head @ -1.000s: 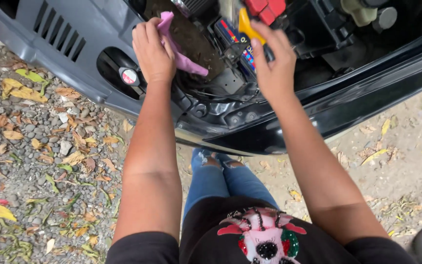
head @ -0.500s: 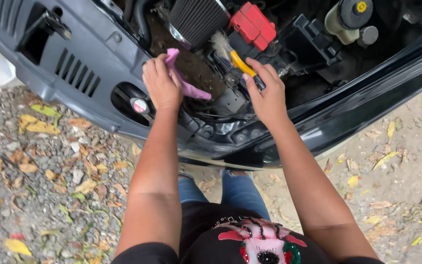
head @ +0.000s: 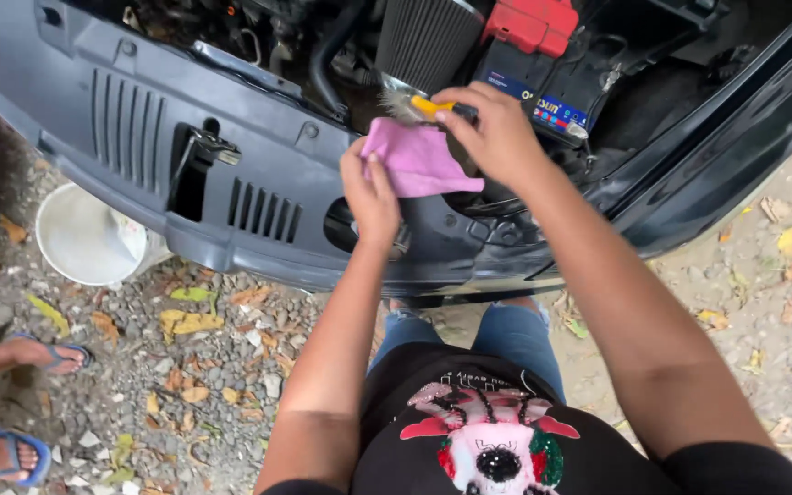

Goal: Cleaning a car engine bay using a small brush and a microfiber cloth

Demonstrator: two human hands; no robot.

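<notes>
Pinching the soft, light pink cloth [head: 419, 158] in my left hand [head: 370, 191]; my right hand [head: 497, 133] clamps the stiff yellow-handled brush [head: 419, 105].

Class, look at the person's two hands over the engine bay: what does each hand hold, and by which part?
The left hand holds a pink cloth by its lower left edge. The right hand holds a yellow-handled brush by its handle, bristles pointing left.

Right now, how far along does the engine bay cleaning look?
Midway, at a guess. In hand: the left hand presses a pink cloth by the air filter, and the right hand grips a yellow-handled brush. Looks done: the front panel seems fairly clean. Left: grime shows deeper around the hoses.
</notes>
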